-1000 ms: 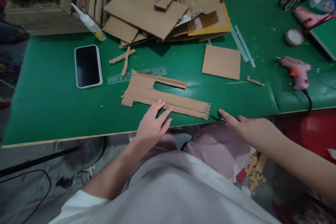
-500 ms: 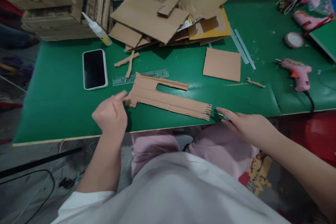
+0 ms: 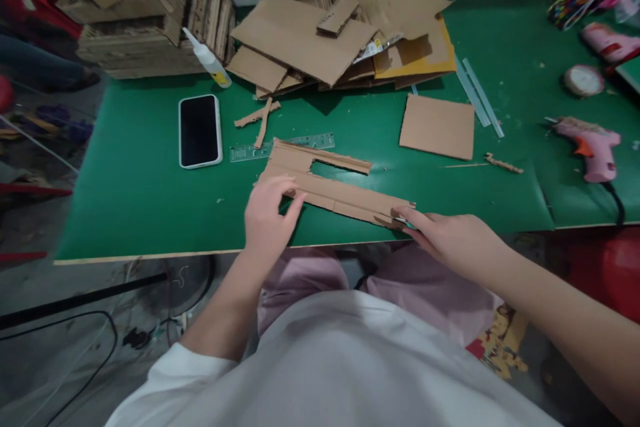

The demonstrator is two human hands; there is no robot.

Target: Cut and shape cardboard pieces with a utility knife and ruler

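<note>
A long cut cardboard piece [image 3: 345, 195] lies near the table's front edge, with a rectangular notch on its far side and a ragged right end. My left hand [image 3: 270, 213] is at its left end, fingers curled over the top and thumb by the near edge. Pinched in my right hand [image 3: 435, 230] is a thin craft knife [image 3: 401, 220]; most of it is hidden by the fingers. Its metal tip is over the cardboard's right end. Partly under the cardboard's far edge lies a clear ruler [image 3: 320, 141].
Behind are a phone [image 3: 200, 131], crossed cardboard strips [image 3: 263, 121], a glue bottle [image 3: 209, 60] and a cardboard heap [image 3: 305, 37]. A cardboard rectangle [image 3: 437, 125] lies right of centre. A pink glue gun [image 3: 593, 143] and tape roll [image 3: 583, 80] are at the right.
My left hand has moved right onto the cardboard's left end. My right hand has brought the knife tip left, from beside the ragged end to over it. The whole view has shifted slightly.
</note>
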